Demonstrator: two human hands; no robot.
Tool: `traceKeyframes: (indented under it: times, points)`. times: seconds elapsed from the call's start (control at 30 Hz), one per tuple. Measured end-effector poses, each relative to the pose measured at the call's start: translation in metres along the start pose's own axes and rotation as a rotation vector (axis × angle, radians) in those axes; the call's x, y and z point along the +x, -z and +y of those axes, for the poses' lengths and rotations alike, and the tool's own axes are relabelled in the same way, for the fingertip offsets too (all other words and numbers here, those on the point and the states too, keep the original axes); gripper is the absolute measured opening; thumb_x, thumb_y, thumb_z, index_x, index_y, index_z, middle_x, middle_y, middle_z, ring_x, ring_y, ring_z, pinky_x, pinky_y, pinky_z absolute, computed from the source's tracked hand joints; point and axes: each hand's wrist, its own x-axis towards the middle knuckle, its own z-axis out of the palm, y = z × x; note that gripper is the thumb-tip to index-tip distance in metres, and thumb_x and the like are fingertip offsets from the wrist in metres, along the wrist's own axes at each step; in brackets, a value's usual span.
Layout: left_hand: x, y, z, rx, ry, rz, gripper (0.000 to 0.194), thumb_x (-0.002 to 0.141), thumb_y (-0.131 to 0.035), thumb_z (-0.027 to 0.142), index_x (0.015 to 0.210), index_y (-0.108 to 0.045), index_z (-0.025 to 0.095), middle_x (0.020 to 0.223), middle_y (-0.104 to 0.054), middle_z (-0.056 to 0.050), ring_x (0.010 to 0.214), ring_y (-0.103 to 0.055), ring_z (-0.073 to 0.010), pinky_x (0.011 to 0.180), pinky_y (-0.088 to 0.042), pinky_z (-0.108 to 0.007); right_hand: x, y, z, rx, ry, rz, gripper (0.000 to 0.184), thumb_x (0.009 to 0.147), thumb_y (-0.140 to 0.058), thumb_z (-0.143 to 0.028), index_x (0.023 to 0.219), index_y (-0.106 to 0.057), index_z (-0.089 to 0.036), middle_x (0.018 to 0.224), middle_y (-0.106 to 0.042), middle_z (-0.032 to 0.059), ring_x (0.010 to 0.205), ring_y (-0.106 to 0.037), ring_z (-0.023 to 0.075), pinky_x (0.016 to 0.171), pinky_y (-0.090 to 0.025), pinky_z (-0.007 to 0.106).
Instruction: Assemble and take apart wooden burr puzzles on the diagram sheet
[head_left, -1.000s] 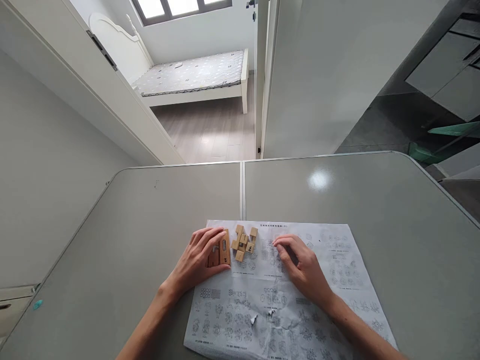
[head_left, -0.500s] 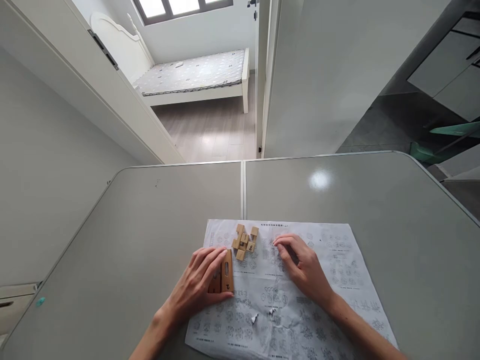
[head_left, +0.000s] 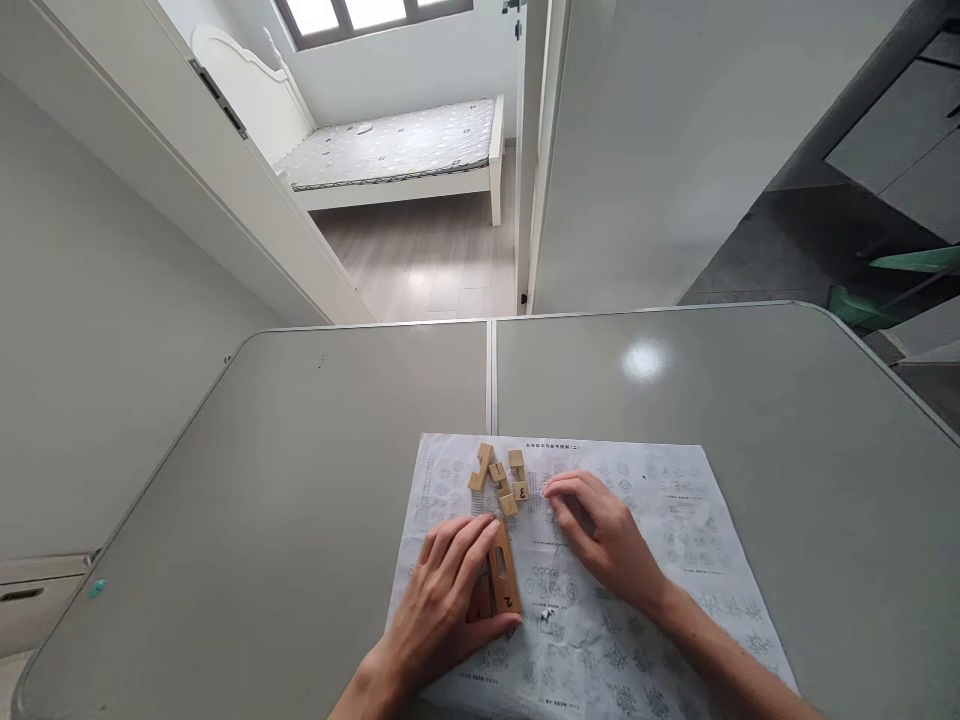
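Note:
My left hand [head_left: 450, 590] lies over flat slotted wooden puzzle pieces [head_left: 504, 570], its fingertips at their far end and its thumb at the near end. The outer one bears a 2, and my palm partly covers the rest. Just beyond them are three small notched wooden puzzle pieces: a left one [head_left: 482, 467], a middle one [head_left: 502, 486] marked 1, and a right one [head_left: 518, 474] marked 3. To the right of these, my right hand [head_left: 604, 535] rests loosely curled on the printed sheet [head_left: 622, 600], with nothing visible in its fingers.
The creased sheet is covered with small puzzle diagrams, and a torn white scrap [head_left: 547, 614] sticks up near its middle. Beneath lies a grey table [head_left: 360, 450] with a metal seam [head_left: 491, 380]. Beyond its far edge, a doorway shows a bed [head_left: 397, 150].
My left hand has slid the slotted pieces nearer and to the right across the sheet. The small notched pieces, clustered before, now lie spread apart. My right hand has stayed in place.

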Motion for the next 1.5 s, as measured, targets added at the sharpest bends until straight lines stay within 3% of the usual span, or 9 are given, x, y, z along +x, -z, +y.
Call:
traceKeyframes:
  times: [0.23,0.47,0.7,0.97,1.3,1.5]
  points:
    - [0.007,-0.006,0.019,-0.034,-0.011,-0.017,0.095,0.093,-0.069,0.062,0.166,-0.028,0.017,0.144,-0.064,-0.022,0.133,-0.059,-0.0382,0.111,-0.051,-0.054,-0.001,0.0,-0.002,0.005,0.003,-0.004,0.013,0.105,-0.053,-0.024,0.105,-0.066,-0.026,0.106,-0.072,0.0082,0.103,-0.07,0.0267,0.089,-0.059,0.041]
    - [0.029,-0.019,0.036,-0.093,-0.106,-0.101,0.094,0.091,-0.072,0.062,0.162,-0.032,0.014,0.148,-0.061,-0.021,0.135,-0.058,-0.0377,0.113,-0.049,-0.054,-0.001,0.0,0.003,0.069,-0.058,0.021,0.015,0.107,-0.052,-0.028,0.105,-0.067,-0.026,0.104,-0.073,0.0074,0.1,-0.07,0.0255,0.089,-0.058,0.04]
    - [0.064,-0.044,0.054,-0.138,-0.178,-0.107,0.087,0.089,-0.074,0.061,0.154,-0.045,0.01,0.149,-0.06,-0.021,0.135,-0.057,-0.0394,0.115,-0.047,-0.053,-0.002,0.005,0.008,0.193,-0.296,0.257,0.022,0.105,-0.056,-0.041,0.102,-0.069,-0.024,0.102,-0.074,0.0063,0.098,-0.071,0.0251,0.082,-0.058,0.035]
    - [0.102,-0.066,0.064,-0.089,-0.137,-0.068,0.081,0.092,-0.071,0.058,0.15,-0.047,0.006,0.151,-0.057,-0.021,0.137,-0.054,-0.0371,0.115,-0.045,-0.05,0.004,0.021,0.022,0.227,-0.378,0.518,0.025,0.101,-0.059,-0.045,0.098,-0.068,-0.022,0.098,-0.071,0.0066,0.092,-0.067,0.0237,0.086,-0.056,0.038]
    - [0.098,-0.053,0.034,-0.072,-0.009,-0.009,0.08,0.094,-0.069,0.057,0.156,-0.04,0.016,0.153,-0.057,-0.019,0.142,-0.052,-0.0351,0.117,-0.043,-0.049,0.005,0.021,0.021,0.145,-0.339,0.332,0.025,0.103,-0.057,-0.046,0.099,-0.068,-0.024,0.098,-0.074,0.0061,0.091,-0.07,0.0252,0.08,-0.057,0.036]
    - [0.091,-0.037,0.011,-0.082,-0.026,-0.01,0.084,0.091,-0.074,0.055,0.156,-0.039,0.016,0.152,-0.057,-0.018,0.143,-0.05,-0.0344,0.119,-0.041,-0.048,0.006,0.02,0.02,0.011,-0.166,0.145,0.019,0.106,-0.053,-0.038,0.102,-0.067,-0.025,0.102,-0.074,0.0066,0.093,-0.071,0.0257,0.084,-0.059,0.039]
